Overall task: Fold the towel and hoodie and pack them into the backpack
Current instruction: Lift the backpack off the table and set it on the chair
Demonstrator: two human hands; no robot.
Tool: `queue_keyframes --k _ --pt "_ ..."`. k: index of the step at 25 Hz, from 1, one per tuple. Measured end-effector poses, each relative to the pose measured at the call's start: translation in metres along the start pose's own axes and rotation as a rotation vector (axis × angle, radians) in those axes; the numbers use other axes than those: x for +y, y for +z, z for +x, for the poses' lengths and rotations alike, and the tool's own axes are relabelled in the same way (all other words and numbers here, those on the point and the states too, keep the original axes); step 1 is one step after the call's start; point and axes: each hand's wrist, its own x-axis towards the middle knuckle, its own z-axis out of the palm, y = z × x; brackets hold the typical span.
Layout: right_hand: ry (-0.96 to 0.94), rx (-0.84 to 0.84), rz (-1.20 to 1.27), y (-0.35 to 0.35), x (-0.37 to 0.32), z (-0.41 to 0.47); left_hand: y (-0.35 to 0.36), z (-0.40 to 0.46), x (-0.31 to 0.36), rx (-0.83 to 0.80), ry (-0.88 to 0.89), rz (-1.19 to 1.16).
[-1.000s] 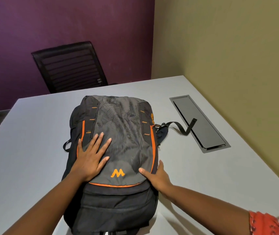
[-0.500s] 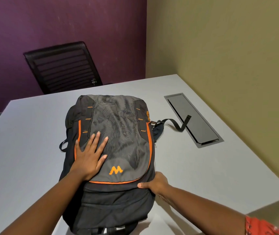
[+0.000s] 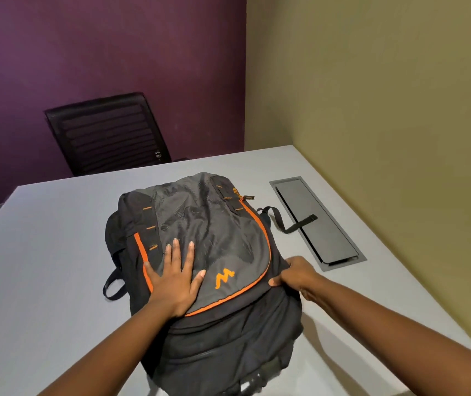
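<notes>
A bulging grey and black backpack (image 3: 208,232) with orange piping lies flat on the grey table (image 3: 42,238), its front panel facing up. My left hand (image 3: 175,274) rests flat on the panel's left side, fingers straight and spread. My right hand (image 3: 295,274) grips the backpack's right edge near the orange zipper line, fingers curled around the fabric. No towel or hoodie shows in the view.
A black strap (image 3: 285,224) trails from the backpack onto a recessed dark cable tray (image 3: 323,224) in the table at the right. A black mesh chair (image 3: 108,132) stands behind the table's far edge. An olive wall runs along the right side.
My right hand went from lying against the backpack's right side to gripping its edge. The backpack has turned slightly, its top swinging right. My left hand stays pressed flat on the front panel.
</notes>
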Motion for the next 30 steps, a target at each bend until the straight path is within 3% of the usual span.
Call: queue_keyframes --k 5,14,18,22,26,30 --pt "-0.146 0.121 -0.333 -0.082 -0.045 0.003 -0.015 0.004 0.062 -0.112 -0.046 -0.139" --pt "-0.334 0.43 -0.798 -0.194 -0.116 0.0 -0.034 -0.029 0.164 -0.057 0.326 -0.23" --pt "-0.424 0.562 -0.932 -0.231 -0.15 -0.016 -0.048 -0.041 0.209 0.07 0.44 -0.28" --pt "-0.44 0.604 -1.021 -0.256 -0.173 -0.035 -0.059 -0.04 0.247 0.176 0.638 -0.284" --pt "-0.382 0.688 -1.175 -0.262 -0.153 -0.036 -0.05 -0.032 0.274 0.205 0.802 -0.307" --pt "-0.336 0.702 -1.247 -0.267 -0.13 -0.026 -0.037 -0.025 0.29 0.194 0.818 -0.463"
